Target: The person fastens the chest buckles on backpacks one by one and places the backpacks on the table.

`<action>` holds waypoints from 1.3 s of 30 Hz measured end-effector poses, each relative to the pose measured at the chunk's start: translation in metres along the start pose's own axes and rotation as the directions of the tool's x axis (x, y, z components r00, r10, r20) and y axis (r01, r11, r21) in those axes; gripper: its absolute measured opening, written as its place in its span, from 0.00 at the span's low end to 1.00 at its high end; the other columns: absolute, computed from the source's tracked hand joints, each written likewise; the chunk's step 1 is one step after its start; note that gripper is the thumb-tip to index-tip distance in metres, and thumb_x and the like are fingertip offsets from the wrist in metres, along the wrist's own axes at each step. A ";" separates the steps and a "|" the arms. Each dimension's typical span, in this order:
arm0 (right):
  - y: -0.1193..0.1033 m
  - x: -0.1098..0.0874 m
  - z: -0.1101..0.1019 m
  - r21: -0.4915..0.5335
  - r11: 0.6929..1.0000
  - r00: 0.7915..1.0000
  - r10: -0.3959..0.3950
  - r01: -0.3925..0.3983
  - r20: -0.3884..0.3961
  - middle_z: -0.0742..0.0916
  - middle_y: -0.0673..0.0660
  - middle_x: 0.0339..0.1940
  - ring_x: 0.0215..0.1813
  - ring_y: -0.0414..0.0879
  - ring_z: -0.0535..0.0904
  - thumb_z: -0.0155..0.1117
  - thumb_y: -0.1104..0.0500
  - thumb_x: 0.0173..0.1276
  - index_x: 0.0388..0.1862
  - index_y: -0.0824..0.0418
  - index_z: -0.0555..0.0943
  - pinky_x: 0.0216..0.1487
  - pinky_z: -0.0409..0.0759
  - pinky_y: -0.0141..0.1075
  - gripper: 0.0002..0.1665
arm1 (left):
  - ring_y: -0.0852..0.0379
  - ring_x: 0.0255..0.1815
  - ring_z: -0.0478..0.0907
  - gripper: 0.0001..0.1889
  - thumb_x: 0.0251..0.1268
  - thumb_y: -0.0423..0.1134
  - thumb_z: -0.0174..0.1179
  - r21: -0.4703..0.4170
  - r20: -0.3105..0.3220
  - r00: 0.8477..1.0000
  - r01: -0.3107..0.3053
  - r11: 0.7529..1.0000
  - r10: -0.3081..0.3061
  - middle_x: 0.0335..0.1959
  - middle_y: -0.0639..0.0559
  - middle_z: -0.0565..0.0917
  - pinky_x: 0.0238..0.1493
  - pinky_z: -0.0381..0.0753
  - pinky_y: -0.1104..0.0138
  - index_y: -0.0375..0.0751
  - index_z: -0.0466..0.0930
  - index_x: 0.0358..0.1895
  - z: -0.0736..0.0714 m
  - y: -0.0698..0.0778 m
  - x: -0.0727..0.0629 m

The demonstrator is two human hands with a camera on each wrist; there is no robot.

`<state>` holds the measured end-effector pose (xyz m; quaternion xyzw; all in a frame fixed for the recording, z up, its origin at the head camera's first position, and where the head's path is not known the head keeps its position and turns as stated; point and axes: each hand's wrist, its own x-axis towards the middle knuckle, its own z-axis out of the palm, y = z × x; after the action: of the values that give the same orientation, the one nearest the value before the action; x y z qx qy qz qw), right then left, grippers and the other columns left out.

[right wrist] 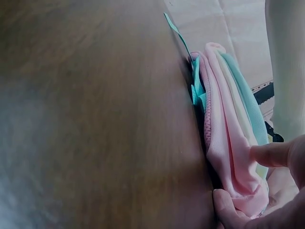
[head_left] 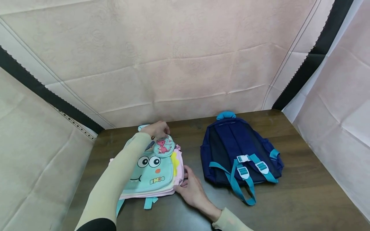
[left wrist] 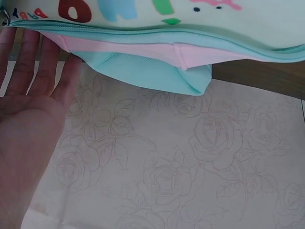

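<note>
A small pink and teal child's backpack [head_left: 144, 179] lies front up on the table, its flap printed with big eyes and a smile. My left hand [head_left: 157, 130] is at its top edge, fingers bent down. In the left wrist view, those fingers reach up to the teal zipper [left wrist: 143, 34], close by a metal zipper pull [left wrist: 4, 20]; the thumb is out of sight. My right hand [head_left: 192, 189] grips the lower right side of the backpack. Seen from the right wrist, its thumb [right wrist: 271, 153] presses the pink side fabric from above and a finger sits low at the table.
To the right lies a navy backpack [head_left: 231, 144], back side up, with light blue straps [head_left: 245, 183] and white buckles. Pale fabric walls [head_left: 185, 64] enclose the wooden table [head_left: 303, 179] behind and on both sides.
</note>
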<state>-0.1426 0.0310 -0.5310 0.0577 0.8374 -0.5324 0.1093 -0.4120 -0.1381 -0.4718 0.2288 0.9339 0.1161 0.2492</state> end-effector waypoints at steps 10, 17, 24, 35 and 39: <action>0.002 0.000 0.001 0.021 1.000 1.000 0.003 -0.002 -0.007 0.83 0.59 0.57 0.46 0.45 0.80 0.82 0.57 0.67 0.84 0.66 0.64 0.44 0.82 0.33 0.53 | 0.46 0.61 0.82 0.14 0.77 0.42 0.67 0.013 0.063 0.997 0.033 0.999 -0.034 0.61 0.46 0.87 0.70 0.83 0.47 0.49 0.87 0.61 -0.009 -0.004 0.006; 0.002 -0.002 0.000 0.034 0.999 1.000 -0.013 0.014 -0.025 0.84 0.58 0.55 0.46 0.44 0.80 0.82 0.58 0.67 0.82 0.65 0.67 0.43 0.81 0.31 0.50 | 0.45 0.62 0.80 0.14 0.77 0.39 0.68 0.000 0.088 0.994 0.070 0.998 -0.070 0.62 0.46 0.86 0.71 0.81 0.44 0.51 0.87 0.61 -0.011 -0.003 0.007; 0.003 -0.005 0.002 0.017 0.999 0.999 -0.031 0.032 -0.038 0.84 0.59 0.55 0.46 0.44 0.81 0.84 0.57 0.64 0.81 0.68 0.68 0.44 0.81 0.31 0.52 | 0.44 0.62 0.80 0.15 0.76 0.39 0.70 -0.021 0.097 0.988 0.121 0.992 -0.119 0.62 0.45 0.85 0.71 0.82 0.44 0.50 0.86 0.62 -0.006 -0.001 0.010; 0.007 -0.002 0.007 0.014 1.000 0.997 -0.025 0.027 -0.079 0.85 0.57 0.50 0.44 0.43 0.80 0.88 0.56 0.57 0.79 0.74 0.70 0.43 0.80 0.30 0.56 | 0.45 0.58 0.81 0.12 0.76 0.41 0.70 -0.037 0.091 0.988 0.128 0.991 -0.124 0.57 0.47 0.86 0.62 0.87 0.48 0.51 0.88 0.58 -0.005 -0.004 0.011; 0.008 -0.002 0.007 0.041 0.999 0.995 -0.031 0.035 -0.094 0.85 0.56 0.46 0.41 0.42 0.80 0.87 0.56 0.59 0.75 0.75 0.74 0.41 0.79 0.28 0.50 | 0.45 0.58 0.81 0.12 0.76 0.40 0.70 -0.061 0.066 0.994 0.092 0.994 -0.088 0.57 0.46 0.87 0.63 0.87 0.48 0.49 0.88 0.58 -0.005 -0.006 0.009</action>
<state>-0.1380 0.0281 -0.5408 0.0711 0.8308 -0.5488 0.0599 -0.4232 -0.1391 -0.4733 0.1818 0.9307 0.1271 0.2908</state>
